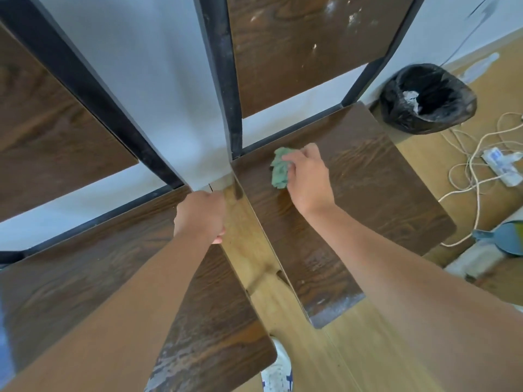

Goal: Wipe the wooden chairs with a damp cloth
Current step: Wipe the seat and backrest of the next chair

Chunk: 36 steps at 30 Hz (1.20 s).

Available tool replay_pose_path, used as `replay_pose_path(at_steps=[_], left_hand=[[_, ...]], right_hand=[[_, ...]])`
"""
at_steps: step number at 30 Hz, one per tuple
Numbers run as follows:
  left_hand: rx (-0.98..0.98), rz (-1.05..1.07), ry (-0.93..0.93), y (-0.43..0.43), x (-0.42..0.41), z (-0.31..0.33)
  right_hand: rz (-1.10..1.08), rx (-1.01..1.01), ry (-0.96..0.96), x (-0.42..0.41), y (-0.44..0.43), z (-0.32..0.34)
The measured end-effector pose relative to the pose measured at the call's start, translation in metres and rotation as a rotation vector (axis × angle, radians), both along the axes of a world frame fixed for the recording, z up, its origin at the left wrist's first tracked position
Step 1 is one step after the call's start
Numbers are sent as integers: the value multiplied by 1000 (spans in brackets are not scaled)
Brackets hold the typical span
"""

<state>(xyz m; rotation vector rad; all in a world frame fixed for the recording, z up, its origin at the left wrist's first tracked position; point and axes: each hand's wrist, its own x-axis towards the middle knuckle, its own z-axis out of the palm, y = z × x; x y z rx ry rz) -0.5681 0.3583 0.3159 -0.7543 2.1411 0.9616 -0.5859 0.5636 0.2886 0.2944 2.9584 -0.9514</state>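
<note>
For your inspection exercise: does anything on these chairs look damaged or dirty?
Yes. The right chair's backrest carries white splatter marks, and both seats' front edges look worn and pale. The right hand presses a green cloth on the seat.

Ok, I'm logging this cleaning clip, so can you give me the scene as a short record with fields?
setting: two wooden chairs side by side against a pale wall
right hand: presses a green cloth on the right chair seat, near its back edge
left hand: closed at the inner edge of the left chair seat
right chair backrest: white specks visible
floor nearby: black-lined bin, white power strip with cables
</note>
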Motion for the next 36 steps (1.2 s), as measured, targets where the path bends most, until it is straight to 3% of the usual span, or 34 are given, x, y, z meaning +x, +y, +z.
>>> replay_pose_path(at_steps=[5,10,13,15,18,21,27,32,36], left_hand=[[62,154,-44,2,18,7],[77,187,-73,2,33,7],[87,177,-64,3,41,10],[84,172,-55,3,45,10],[88,180,-69,8,51,13],[82,162,-58,13,56,16],[79,137,-57,16,63,14],[66,129,-53,15,66,11],[76,96,-37,11,70,10]], right_hand=[[216,170,-46,39,-38,-11],[396,59,-125,109,-45,4],[169,-97,-100,140,-10,21],[-73,-98,-48,145,21,28],[-315,-96,-115,142,49,23],[-243,2,-175,142,37,9],[1,114,-48,186,-7,-9],[294,-51,-96,233,-3,9],[-17,26,70,197,38,21]])
